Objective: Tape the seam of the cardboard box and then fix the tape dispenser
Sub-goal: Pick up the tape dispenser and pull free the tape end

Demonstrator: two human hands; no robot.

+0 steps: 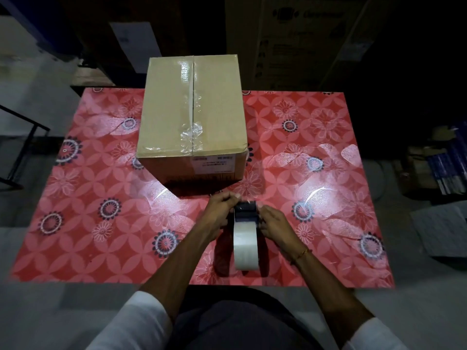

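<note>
Left hand [219, 208] and right hand [271, 221] clamped on tape dispenser [244, 233], cardboard box [192, 112] beyond

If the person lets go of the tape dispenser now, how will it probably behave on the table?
The tape dispenser stands on edge, steadied by the left hand and the right hand, so it would probably tip sideways. Its round tape roll might let it rock or roll slightly. The glossy table cover looks slippery.

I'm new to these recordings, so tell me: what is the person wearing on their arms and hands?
Both hands, left and right, are bare, no gloves. White sleeves are pushed up, leaving the forearms uncovered. A thin gold-coloured bracelet circles the right wrist.
</note>
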